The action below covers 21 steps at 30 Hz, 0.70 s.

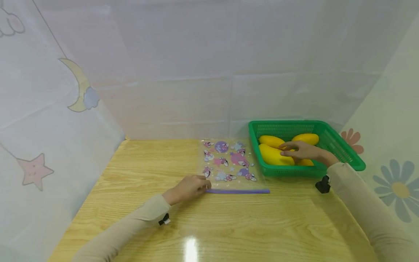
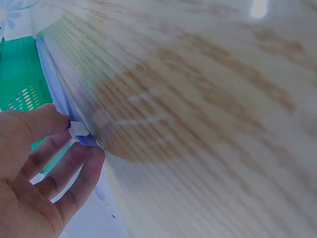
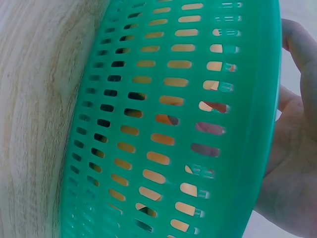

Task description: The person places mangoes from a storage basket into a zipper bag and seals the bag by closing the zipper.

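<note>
A clear zip bag printed with pink and purple cartoon figures lies flat on the table, its purple zip strip along the near edge. At the left end of that strip, my left hand pinches the bag; in the left wrist view a small white slider shows between thumb and fingers. My right hand reaches over the near rim of a green basket. Its extended thumb and fingers are at the right end of a large yellow mango. The basket wall hides the fingertips in the right wrist view.
More yellow mangoes lie in the basket, one at the back left and one at the back right. The basket stands right of the bag, near the back wall. Wooden table extends in front of both.
</note>
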Available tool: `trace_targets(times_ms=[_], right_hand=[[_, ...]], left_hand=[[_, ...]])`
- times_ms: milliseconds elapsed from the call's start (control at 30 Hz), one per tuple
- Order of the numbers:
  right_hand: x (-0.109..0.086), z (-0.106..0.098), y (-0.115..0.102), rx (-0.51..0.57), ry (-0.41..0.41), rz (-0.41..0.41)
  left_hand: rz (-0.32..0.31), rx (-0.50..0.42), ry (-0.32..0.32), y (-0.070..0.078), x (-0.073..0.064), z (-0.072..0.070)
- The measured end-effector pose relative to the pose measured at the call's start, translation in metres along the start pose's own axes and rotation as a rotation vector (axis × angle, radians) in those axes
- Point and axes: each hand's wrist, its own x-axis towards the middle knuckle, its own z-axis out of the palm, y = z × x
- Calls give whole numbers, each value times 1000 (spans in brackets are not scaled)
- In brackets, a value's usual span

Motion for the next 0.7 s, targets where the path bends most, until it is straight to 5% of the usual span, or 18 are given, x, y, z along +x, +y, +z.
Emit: trace_targets(times_ms=[367, 700], right_hand=[[1, -2, 2, 120, -47, 57], [6, -3, 3, 56, -88, 57]], left_hand=[[-15, 50, -28, 1, 0, 2], [-10, 47, -40, 0, 1, 3]])
